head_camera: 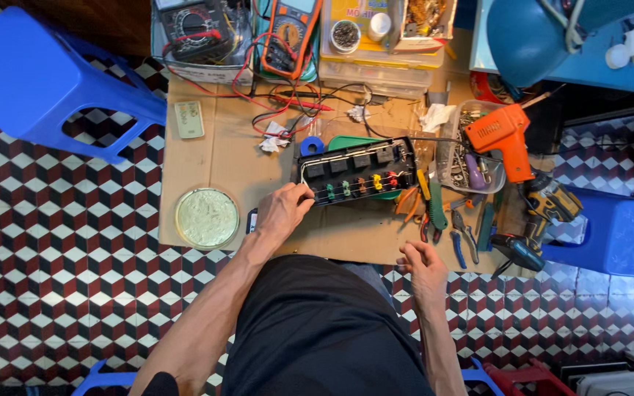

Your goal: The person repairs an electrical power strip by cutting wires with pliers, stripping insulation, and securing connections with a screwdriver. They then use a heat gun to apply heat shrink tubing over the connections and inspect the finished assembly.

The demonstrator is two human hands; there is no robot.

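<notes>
Pliers [465, 236] and orange soldering gun [504, 136] beside opened power strip [357, 172].

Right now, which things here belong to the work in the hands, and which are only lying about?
In use:
- left hand, touching the power strip's near end
- opened black power strip
- right hand, held near the table edge, holding nothing visible

Lying about:
- orange soldering gun
- orange multimeter
- pliers
- round lid
- blue stool
</notes>
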